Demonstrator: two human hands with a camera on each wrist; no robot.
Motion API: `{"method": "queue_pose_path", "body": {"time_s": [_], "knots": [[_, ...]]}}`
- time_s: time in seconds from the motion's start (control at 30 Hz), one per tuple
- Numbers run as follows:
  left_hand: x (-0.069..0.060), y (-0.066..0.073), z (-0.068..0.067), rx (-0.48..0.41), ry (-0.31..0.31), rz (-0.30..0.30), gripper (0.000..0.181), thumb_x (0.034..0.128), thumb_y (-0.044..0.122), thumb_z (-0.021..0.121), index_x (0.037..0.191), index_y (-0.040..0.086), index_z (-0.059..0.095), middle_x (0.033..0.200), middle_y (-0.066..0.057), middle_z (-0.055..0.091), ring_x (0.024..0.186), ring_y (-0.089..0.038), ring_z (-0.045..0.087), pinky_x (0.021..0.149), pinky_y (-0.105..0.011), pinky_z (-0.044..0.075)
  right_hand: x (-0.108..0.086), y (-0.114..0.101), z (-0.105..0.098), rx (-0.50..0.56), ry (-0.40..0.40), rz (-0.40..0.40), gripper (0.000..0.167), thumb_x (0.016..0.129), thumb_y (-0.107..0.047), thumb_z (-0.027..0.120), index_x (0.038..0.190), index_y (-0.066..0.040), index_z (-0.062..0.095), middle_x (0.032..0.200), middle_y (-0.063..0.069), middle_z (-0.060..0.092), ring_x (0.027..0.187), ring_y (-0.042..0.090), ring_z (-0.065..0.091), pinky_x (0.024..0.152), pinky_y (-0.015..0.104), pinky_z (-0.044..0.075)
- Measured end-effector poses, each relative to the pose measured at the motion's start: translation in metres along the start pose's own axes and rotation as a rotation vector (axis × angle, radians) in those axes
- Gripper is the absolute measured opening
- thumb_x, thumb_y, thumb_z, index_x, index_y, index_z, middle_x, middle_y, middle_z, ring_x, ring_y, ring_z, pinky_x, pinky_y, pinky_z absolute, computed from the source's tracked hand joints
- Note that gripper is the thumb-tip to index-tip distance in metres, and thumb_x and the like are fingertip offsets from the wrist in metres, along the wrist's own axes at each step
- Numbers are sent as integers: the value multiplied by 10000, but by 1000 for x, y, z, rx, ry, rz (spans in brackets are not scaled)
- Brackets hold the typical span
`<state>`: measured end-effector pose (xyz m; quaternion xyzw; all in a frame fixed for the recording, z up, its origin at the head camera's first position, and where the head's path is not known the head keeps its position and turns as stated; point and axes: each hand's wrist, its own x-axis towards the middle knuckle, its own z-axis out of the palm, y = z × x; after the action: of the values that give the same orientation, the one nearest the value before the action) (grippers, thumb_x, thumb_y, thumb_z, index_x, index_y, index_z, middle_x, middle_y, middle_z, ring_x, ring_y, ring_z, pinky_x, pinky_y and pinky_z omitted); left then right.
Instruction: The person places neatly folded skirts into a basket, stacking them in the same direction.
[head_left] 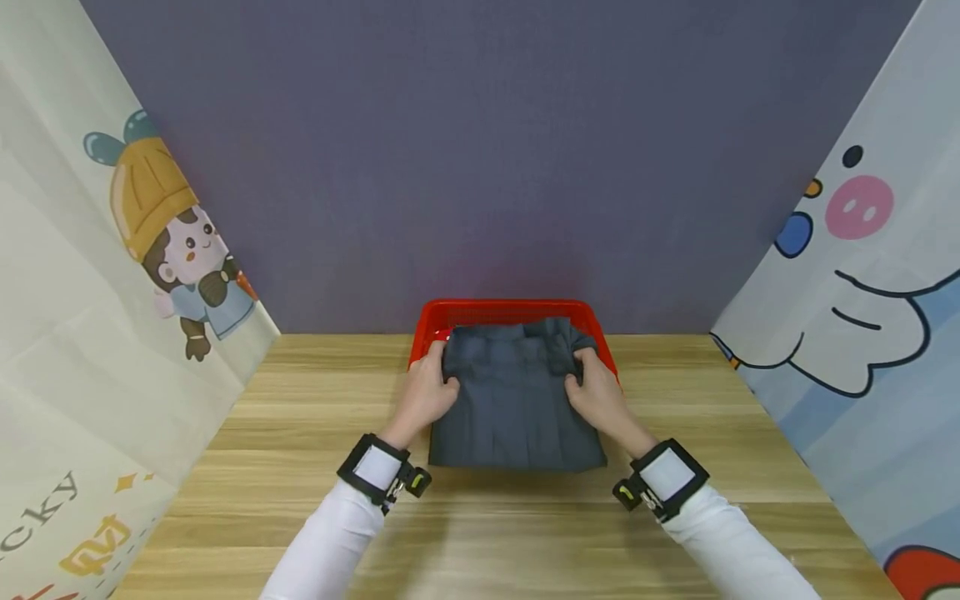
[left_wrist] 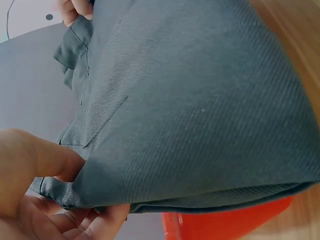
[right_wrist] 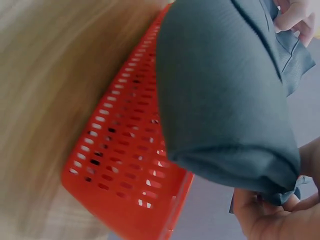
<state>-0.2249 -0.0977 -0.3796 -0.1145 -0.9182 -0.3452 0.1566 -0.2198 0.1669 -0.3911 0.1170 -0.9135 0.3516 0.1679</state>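
Observation:
A dark grey skirt (head_left: 513, 404) with pleat-like folds hangs between both hands, in front of and partly over a red plastic basket (head_left: 502, 306). My left hand (head_left: 426, 393) pinches its upper left edge, thumb on the near side and fingers behind. At the upper right edge, my right hand (head_left: 597, 395) grips the fabric, which is bunched there. In the left wrist view, the twill cloth (left_wrist: 200, 110) falls in a doubled layer from the thumb and fingers. The right wrist view shows the basket's slotted wall (right_wrist: 125, 150) behind the folded cloth. Most of the basket's inside is hidden.
The basket stands at the back of a wooden table (head_left: 315, 500), near a dark grey-blue panel (head_left: 487, 167). Printed curtains (head_left: 67, 292) with cartoon figures flank the table on both sides. A small red-and-white item (head_left: 442, 335) shows inside the basket by the left hand.

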Motion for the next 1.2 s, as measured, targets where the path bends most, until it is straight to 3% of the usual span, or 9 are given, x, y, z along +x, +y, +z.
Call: {"method": "queue_pose_path", "body": {"time_s": [0.3, 0.53, 0.77, 1.2], "knots": [[24, 7, -10, 56, 26, 8, 454, 755, 73, 579, 1200, 44, 490, 1047, -162, 645, 839, -348, 621, 705, -448, 505, 27, -3, -8, -10, 11, -28, 350, 837, -28, 500, 1155, 109, 448, 1141, 305, 544, 1006, 423, 554, 849, 509, 446], [38, 13, -17, 56, 29, -21, 477, 764, 80, 574, 1228, 52, 466, 1063, -196, 633, 899, -393, 614, 740, -486, 498, 45, -9, -15, -10, -33, -34, 370, 874, -55, 464, 1200, 110, 408, 1171, 308, 510, 1019, 405, 537, 839, 496, 450], [57, 20, -21, 80, 2, -48, 487, 802, 99, 548, 1272, 55, 430, 1126, -181, 610, 903, -379, 612, 723, -480, 498, 64, -12, -20, -39, 6, -40, 370, 863, -42, 474, 1191, 119, 414, 1168, 319, 506, 1045, 434, 518, 861, 527, 430], [79, 15, -10, 111, -8, -122, 513, 813, 119, 545, 1305, 101, 401, 1158, -175, 600, 929, -386, 605, 736, -493, 491, 84, -6, -16, -78, -31, 22, 400, 883, -74, 465, 1239, 93, 391, 1235, 284, 479, 1087, 417, 504, 881, 544, 420]]}}
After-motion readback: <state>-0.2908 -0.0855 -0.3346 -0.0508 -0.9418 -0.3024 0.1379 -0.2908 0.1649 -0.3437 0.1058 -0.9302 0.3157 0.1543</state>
